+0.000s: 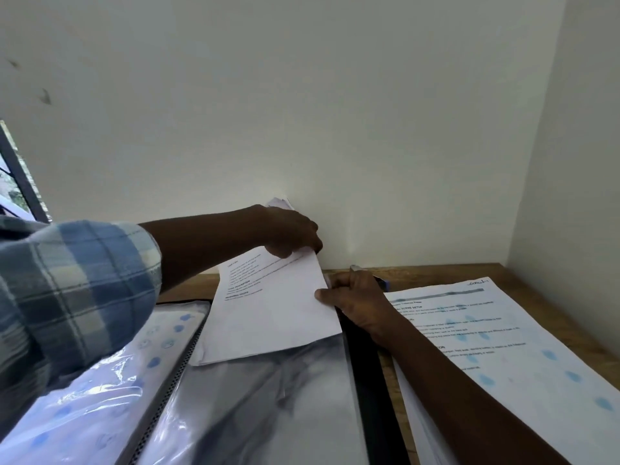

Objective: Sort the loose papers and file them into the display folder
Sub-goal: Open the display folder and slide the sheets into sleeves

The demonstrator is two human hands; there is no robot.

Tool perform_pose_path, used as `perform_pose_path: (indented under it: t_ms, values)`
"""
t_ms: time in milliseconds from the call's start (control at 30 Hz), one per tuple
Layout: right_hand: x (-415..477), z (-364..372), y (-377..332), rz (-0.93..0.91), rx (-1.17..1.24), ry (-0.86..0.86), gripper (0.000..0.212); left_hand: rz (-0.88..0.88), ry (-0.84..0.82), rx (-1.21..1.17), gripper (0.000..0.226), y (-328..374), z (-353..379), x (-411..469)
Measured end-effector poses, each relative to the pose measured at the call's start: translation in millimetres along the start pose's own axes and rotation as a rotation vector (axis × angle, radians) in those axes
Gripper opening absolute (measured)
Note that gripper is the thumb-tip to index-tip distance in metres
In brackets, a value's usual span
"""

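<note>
On the wooden counter (523, 280), against the far wall, an open display folder (261, 407) lies flat, spine running near to far. Head view only.

Left page of folder: clear sleeve over a sheet with blue blotches (100, 397). Right page: clear sleeve, glossy, dark backing showing through.

Printed sheet (275, 310), possibly more than one stacked, sits tilted at the far end of the right-hand sleeve; its near edge overlaps the sleeve. Whether it is inside the pocket or on top, cannot tell.

Left hand (292, 233), plaid sleeve (73, 297) pushed up the forearm, curled over the sheet's far edge, fingers closed down on the paper near the wall.

Right hand (355, 303) at the sheet's right edge, thumb pressed on top of the paper, fingers folded beneath or beside; also touching the folder's black right border.

Right of the folder: loose papers (503, 337) in a stack, printed text with blue marks, partly under the right forearm.

Far left: window frame (20, 176).
</note>
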State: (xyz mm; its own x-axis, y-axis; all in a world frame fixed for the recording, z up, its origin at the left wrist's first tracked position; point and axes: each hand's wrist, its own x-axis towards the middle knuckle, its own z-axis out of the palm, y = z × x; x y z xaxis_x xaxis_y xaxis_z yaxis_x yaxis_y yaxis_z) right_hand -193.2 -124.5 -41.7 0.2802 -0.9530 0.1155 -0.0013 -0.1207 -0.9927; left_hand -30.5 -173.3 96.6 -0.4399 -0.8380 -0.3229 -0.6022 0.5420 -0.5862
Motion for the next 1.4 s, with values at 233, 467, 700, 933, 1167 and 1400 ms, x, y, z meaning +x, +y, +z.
perform_pose_path:
  t_ms: [233,467,700,933,1167,1400]
  values:
    - [3,1,3,0.002,-0.003,0.052,0.006,0.055,-0.013,-0.247,0.033,15,2,6]
    - [-1,-2,0,-0.014,0.002,0.008,0.003,-0.073,0.015,-0.192,0.062,-2,1,-7]
    - [2,-1,2,-0.012,-0.040,0.055,0.006,-0.083,-0.065,-0.426,0.018,-4,9,1]
    - [0,-2,2,-0.017,-0.016,0.019,0.003,-0.193,0.092,-0.745,0.051,-17,8,-6]
    - [0,-2,1,-0.040,-0.044,0.039,0.014,-0.304,0.014,-1.096,0.036,4,63,-4]
    - [3,-4,1,-0.033,-0.105,0.066,0.018,-0.292,0.215,-1.081,0.034,33,76,-43]
